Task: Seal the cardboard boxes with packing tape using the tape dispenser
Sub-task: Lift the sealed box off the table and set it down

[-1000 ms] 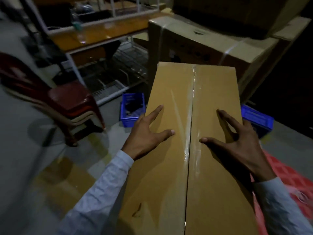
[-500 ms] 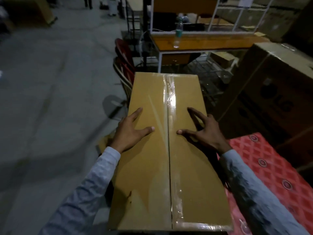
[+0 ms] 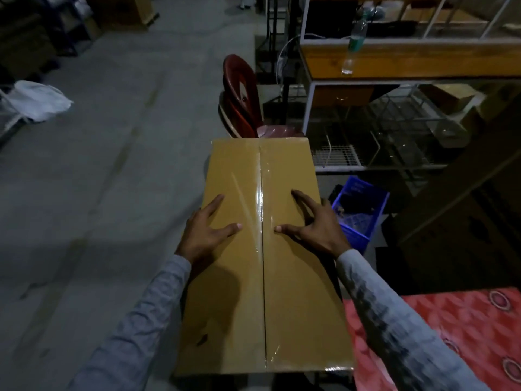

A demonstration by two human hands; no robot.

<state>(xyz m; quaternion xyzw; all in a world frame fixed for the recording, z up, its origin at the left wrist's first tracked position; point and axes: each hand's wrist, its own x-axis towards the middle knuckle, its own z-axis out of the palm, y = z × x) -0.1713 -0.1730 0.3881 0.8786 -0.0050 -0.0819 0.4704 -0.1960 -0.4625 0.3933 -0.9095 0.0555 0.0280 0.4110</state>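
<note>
A long brown cardboard box (image 3: 293,306) fills the middle of the head view, its two top flaps closed and a strip of clear packing tape (image 3: 260,198) running along the centre seam. My left hand (image 3: 207,230) lies on the left flap with fingers spread. My right hand (image 3: 315,224) lies on the right flap, fingers spread too, thumb pointing at the seam. Both hands hold the box from the top and sides. No tape dispenser is in view.
A red patterned surface (image 3: 465,334) lies to the right of the box. A blue plastic crate (image 3: 361,213) sits on the floor at right. Stacked red chairs (image 3: 239,100) stand beyond the box. A wooden table (image 3: 408,57) with a bottle (image 3: 356,38) is behind. Grey floor spreads left.
The view and the box have swung left across the room; the blue crate is now to the right of the box. Both hands keep their spread hold on the flaps.
</note>
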